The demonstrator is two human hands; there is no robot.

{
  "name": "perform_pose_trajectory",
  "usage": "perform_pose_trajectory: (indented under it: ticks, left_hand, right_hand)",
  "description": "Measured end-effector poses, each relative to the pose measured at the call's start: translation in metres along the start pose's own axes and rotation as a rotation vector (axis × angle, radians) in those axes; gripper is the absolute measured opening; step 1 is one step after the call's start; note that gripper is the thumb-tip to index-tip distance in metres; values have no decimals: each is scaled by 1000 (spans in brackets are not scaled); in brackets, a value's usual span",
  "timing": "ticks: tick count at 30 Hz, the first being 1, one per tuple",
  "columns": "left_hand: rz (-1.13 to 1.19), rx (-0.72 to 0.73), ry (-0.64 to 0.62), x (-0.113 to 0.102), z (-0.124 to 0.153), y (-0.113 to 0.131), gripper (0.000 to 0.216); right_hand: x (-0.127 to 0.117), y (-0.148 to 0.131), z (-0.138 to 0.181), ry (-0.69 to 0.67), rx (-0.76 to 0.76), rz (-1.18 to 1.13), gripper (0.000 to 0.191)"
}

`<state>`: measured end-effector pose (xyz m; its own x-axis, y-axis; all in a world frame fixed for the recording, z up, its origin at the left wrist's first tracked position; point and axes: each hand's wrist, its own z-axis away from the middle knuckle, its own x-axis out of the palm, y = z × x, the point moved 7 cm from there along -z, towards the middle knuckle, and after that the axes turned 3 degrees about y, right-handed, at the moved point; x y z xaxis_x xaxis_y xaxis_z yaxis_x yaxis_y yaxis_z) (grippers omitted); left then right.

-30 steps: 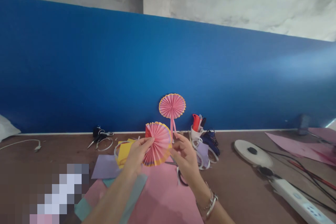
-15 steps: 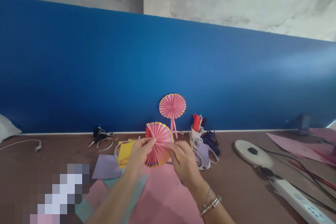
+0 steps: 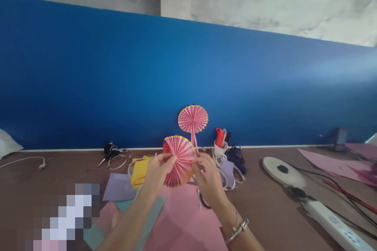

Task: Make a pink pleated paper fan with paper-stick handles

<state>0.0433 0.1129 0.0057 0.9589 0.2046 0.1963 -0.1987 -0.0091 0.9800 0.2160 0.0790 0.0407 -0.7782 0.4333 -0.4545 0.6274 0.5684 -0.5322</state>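
I hold a pleated pink paper fan (image 3: 180, 157) with a yellow rim above the table, spread into a near circle. My left hand (image 3: 157, 172) pinches its centre and left side. My right hand (image 3: 207, 176), a bracelet on its wrist, pinches its right edge. A finished pink fan on pink sticks (image 3: 193, 119) leans upright against the blue wall just behind. Under my hands lies a large pink paper sheet (image 3: 182, 219).
Scissors and keys (image 3: 110, 153) lie at the back left. Yellow (image 3: 139, 170), lilac (image 3: 118, 188) and teal (image 3: 147, 223) paper lie near the pink sheet. A white cup of pens (image 3: 220, 143), white tape loops (image 3: 228, 170), a white round base (image 3: 283, 170), a power strip (image 3: 338, 227) and cables sit right.
My right hand went from open beside the fan to gripping its right edge. The fan stays at about the same height, spread slightly wider.
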Motion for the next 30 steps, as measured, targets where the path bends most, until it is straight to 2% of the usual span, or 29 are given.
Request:
perform_pose_trajectory:
  ticks: [2,4,8,19,24,30]
  left_hand:
    - [10,-7,-10,0,-1,-1,37]
    - [12,-24,-70,1,-2,-3,38]
    - [-19,-26,-118,3,-1,-2,38]
    - [-33,-23,-116,3,-2,-7,39]
    - [-41,-43,-128,3,-1,-5,37]
    - [-38,-28,-101,3,-1,-2,36]
  right_hand:
    - [2,5,0,-15,77,-57,11]
    - [0,6,0,-19,94,-81,10]
    - [-5,3,-3,-35,6,-40,22]
    - [-15,-15,-6,39,-223,252,16]
    - [-10,-15,-5,-40,-280,159,18]
    - [-7,-6,-5,-50,-142,-23,15]
